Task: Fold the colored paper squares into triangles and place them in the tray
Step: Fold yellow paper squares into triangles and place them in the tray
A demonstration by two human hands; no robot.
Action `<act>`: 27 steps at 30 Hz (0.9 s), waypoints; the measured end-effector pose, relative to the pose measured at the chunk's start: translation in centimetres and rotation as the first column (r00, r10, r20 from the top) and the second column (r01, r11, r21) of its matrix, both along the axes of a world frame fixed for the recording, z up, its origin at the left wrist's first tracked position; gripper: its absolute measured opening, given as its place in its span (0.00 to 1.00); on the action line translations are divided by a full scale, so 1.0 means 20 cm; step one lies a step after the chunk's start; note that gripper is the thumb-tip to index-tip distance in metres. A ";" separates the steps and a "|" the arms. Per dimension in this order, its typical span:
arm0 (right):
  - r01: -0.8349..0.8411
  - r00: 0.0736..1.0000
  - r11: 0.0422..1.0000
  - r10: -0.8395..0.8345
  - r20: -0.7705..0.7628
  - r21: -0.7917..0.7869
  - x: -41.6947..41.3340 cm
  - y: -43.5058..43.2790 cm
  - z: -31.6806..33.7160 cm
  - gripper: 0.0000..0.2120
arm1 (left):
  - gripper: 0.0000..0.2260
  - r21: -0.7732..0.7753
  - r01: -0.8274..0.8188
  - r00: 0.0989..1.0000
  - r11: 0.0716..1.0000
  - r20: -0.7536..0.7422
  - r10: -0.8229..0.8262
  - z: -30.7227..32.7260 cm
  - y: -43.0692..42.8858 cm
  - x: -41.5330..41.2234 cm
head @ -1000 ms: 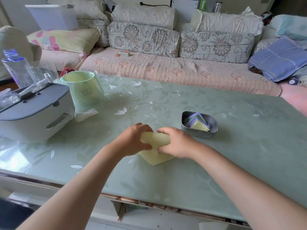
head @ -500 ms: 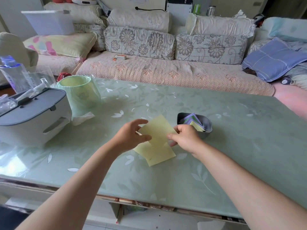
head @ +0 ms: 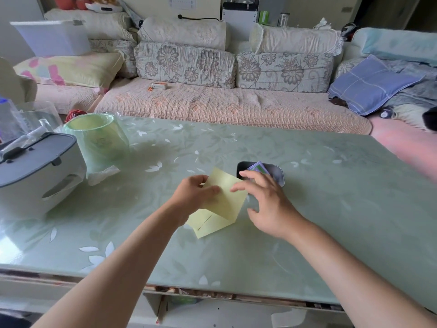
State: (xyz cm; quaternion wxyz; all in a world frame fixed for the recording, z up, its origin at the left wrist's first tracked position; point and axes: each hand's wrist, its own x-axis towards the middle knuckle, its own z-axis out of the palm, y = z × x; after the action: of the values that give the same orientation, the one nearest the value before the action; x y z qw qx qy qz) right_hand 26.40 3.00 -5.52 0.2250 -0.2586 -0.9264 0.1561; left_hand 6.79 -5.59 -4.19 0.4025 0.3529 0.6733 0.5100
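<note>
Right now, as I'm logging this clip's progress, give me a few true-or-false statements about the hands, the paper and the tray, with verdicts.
1. The left hand holds a yellow paper. True.
2. The tray is empty. False: folded papers lie in it.
3. The right hand is clenched in a fist. False: its fingers are spread open.
4. A second yellow sheet lies on the table below the held one. True.
</note>
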 end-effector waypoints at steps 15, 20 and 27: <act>0.108 0.971 0.872 -0.195 -0.137 -0.477 0.12 0.10 -0.04 0.07 | 0.09 -0.052 0.239 0.953 0.970 -0.178 -0.244 -0.08 0.09 0.20; 0.109 0.961 0.840 -0.226 -0.160 -0.531 0.14 0.12 -0.03 0.10 | 0.10 0.003 0.250 0.966 0.968 -0.076 -0.249 -0.10 0.09 0.24; 0.087 0.926 0.795 -0.286 -0.245 -0.600 0.13 0.12 -0.05 0.06 | 0.02 0.117 0.147 0.982 0.982 -0.133 -0.131 -0.12 0.09 0.31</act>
State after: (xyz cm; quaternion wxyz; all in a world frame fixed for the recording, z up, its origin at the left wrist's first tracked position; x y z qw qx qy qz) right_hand 29.06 5.46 -6.54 0.2986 -0.3767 -0.7544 0.4470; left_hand 13.04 -3.80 -6.49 0.3712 0.4550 0.6372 0.4992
